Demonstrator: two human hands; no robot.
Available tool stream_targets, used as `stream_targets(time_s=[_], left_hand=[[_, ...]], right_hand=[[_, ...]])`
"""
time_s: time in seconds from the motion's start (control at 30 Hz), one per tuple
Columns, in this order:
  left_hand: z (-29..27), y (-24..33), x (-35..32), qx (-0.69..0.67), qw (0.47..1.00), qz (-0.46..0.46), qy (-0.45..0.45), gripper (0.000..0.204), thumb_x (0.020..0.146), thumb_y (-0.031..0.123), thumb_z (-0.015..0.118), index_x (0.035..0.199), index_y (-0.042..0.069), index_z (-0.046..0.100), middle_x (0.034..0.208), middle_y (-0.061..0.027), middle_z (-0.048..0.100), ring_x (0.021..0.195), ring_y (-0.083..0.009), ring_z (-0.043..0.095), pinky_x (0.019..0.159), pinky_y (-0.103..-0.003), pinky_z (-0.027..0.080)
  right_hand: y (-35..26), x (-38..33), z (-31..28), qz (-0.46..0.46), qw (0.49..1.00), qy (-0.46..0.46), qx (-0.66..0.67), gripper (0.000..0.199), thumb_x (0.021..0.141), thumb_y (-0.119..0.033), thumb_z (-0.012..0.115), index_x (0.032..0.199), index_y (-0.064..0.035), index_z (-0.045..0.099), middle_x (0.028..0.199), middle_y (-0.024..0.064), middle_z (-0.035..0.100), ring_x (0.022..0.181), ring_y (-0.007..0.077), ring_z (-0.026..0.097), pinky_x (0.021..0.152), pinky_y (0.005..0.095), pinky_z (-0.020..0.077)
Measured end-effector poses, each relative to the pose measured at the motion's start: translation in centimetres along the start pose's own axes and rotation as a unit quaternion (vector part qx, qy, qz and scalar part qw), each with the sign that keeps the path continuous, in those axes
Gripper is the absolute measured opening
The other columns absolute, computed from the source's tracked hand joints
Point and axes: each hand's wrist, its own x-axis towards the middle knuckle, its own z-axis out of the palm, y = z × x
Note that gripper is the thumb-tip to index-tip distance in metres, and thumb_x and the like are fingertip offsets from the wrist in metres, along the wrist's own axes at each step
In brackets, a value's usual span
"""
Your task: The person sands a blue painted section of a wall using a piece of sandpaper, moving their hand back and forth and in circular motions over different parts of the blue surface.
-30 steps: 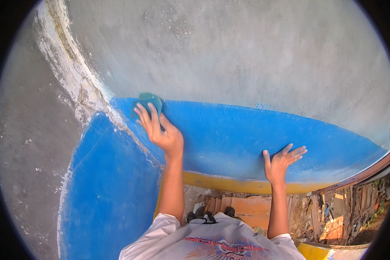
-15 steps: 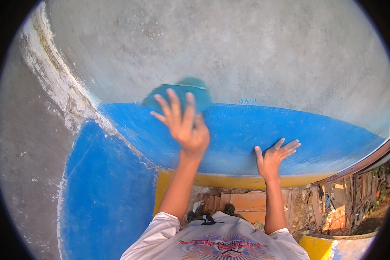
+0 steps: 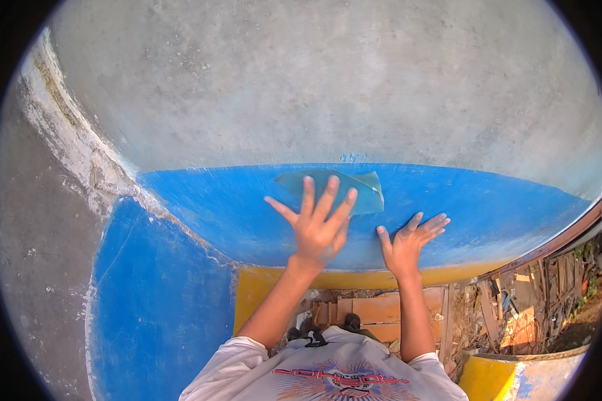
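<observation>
My left hand (image 3: 316,230) lies against the blue painted band (image 3: 471,200) of the wall, fingers spread over a folded teal sheet of sandpaper (image 3: 368,190). The sheet is pinned between the fingers and the wall, its right end bent up in a crease. Where the left thumb sits is hidden. Lower and to the right, my right hand (image 3: 406,246) rests on the same blue band with fingers apart and nothing in it; its fingertips look dusty.
Bare grey plaster (image 3: 354,80) stretches above the blue. A rough, cracked corner seam (image 3: 90,160) runs down the left to another blue panel (image 3: 160,301). Yellow trim (image 3: 261,294) borders the bottom. Below lie wooden boards (image 3: 381,311) and scrap wood (image 3: 518,331).
My left hand has swept the sandpaper right and down, from the grey-blue border onto the blue paint. My right hand stays on the wall, shifted slightly left in view.
</observation>
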Motion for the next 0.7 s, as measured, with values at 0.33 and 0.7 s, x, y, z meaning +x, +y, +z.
stream_targets(time_s=[0.33, 0.7], left_hand=[[-2.0, -3.0, 5.6, -0.098, 0.957, -0.180, 0.204, 0.040, 0.087, 0.013, 0.063, 0.127, 0.016, 0.067, 0.150, -0.0145, 0.044, 0.150, -0.0396, 0.012, 0.107, -0.067, -0.019], [-1.1, 1.7, 7.7, -0.045, 0.987, -0.121, 0.096, 0.039, 0.089, 0.007, 0.059, 0.127, 0.013, 0.066, 0.150, -0.0128, 0.045, 0.148, -0.0399, 0.017, 0.107, -0.068, -0.016]], right_hand=[[0.1, -0.5, 0.6, 0.005, 1.000, -0.003, 0.009, 0.109, 0.090, -0.054, 0.061, 0.152, -0.0254, -0.024, 0.149, 0.0348, -0.032, 0.137, 0.0586, -0.026, 0.101, 0.0769, -0.0102], [0.2, -0.7, 0.7, 0.001, 1.000, -0.001, 0.022, 0.110, 0.089, -0.057, 0.062, 0.153, -0.0261, -0.022, 0.150, 0.0356, -0.030, 0.136, 0.0618, -0.024, 0.100, 0.0781, -0.0096]])
